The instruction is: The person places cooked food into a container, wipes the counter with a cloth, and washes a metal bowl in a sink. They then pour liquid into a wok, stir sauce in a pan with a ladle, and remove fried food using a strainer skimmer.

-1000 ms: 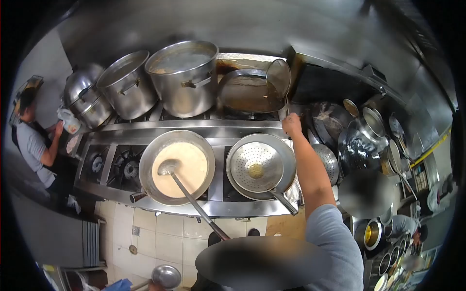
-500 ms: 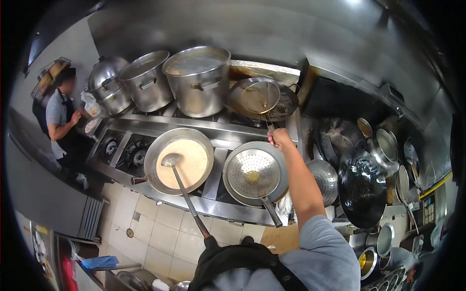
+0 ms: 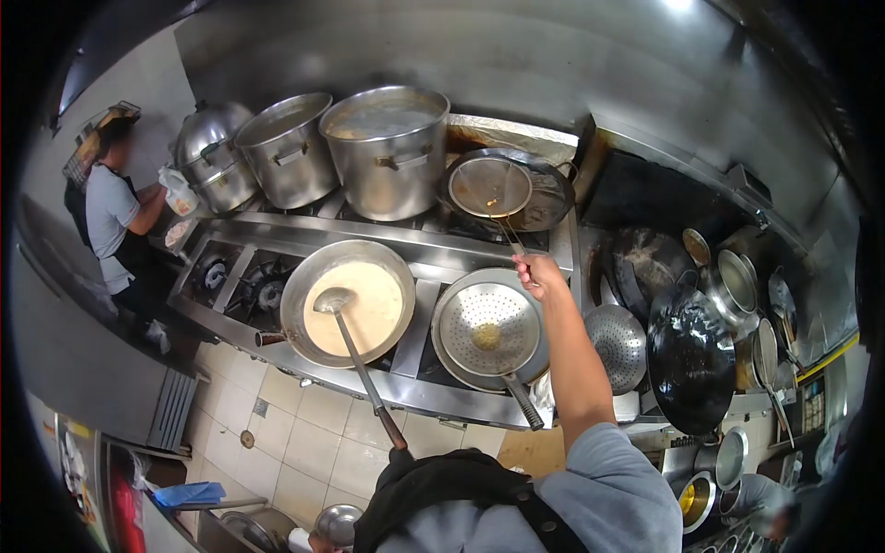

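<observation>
My right hand (image 3: 536, 273) is closed round the handle of a round fine-mesh skimmer (image 3: 490, 187), held over a dark wok (image 3: 551, 192) at the back. A few small yellowish bits lie in the mesh. At the bottom edge a small part of what looks like my left hand (image 3: 322, 544) grips a metal bowl (image 3: 340, 524); its arm is out of view. A ladle (image 3: 334, 300) leans in a wok (image 3: 296, 318) of creamy pale liquid, its handle over the near rim. Right of it, a perforated strainer (image 3: 470, 320) with yellowish crumbs sits on a wide pan (image 3: 537, 355).
Tall steel stockpots (image 3: 387, 180) line the back of the stove. Bare burners (image 3: 267, 295) are at left, near a co-worker (image 3: 120, 212). A black wok (image 3: 691, 359) and a second strainer (image 3: 616, 348) stand at right. Tiled floor (image 3: 304, 442) lies below.
The skimmer has shifted slightly left and lies flatter over the back wok, with its mesh clearer. The metal bowl has come further into view at the bottom. The co-worker's arms have moved toward the white jug.
</observation>
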A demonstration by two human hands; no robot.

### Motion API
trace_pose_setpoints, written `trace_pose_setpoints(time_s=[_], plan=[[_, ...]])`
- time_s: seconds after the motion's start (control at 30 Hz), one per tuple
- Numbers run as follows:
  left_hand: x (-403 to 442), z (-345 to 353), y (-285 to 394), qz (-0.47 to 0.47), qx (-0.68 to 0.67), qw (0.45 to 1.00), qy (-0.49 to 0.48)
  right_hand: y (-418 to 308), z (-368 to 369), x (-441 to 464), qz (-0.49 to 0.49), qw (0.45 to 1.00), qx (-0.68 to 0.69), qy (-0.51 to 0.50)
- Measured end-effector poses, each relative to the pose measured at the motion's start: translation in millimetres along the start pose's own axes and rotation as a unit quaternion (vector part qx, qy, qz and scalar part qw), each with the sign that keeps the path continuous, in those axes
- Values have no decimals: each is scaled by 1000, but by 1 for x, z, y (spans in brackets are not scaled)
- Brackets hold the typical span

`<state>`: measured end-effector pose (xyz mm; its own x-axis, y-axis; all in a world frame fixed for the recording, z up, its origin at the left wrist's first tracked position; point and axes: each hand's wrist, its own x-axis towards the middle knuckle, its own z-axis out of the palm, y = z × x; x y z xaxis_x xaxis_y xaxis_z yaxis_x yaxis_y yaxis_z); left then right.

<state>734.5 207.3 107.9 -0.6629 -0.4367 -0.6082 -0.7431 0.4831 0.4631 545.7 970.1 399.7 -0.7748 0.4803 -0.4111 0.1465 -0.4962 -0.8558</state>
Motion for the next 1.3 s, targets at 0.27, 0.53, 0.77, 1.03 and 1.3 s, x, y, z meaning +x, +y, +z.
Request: trace_pose_setpoints(time_s=[0.27,0.53,0.77,1.03,1.3], plan=[[13,-1,13,4,-12,1000,-10,-21,-16,-22,-71,993,-66,61],[21,-8,19,3,-32,999,-6,-80,-95,5,-195,781,-546,232],[19,-12,9,-9,-45,999,2,-94,-84,-15,-93,868,-448,192],[9,-11,-3,-21,-59,998,9,-76,-81,-19,-14,939,-326,108],[8,-18,-11,-14,-59,998,14,-58,-61,-9,9,971,-234,49]])
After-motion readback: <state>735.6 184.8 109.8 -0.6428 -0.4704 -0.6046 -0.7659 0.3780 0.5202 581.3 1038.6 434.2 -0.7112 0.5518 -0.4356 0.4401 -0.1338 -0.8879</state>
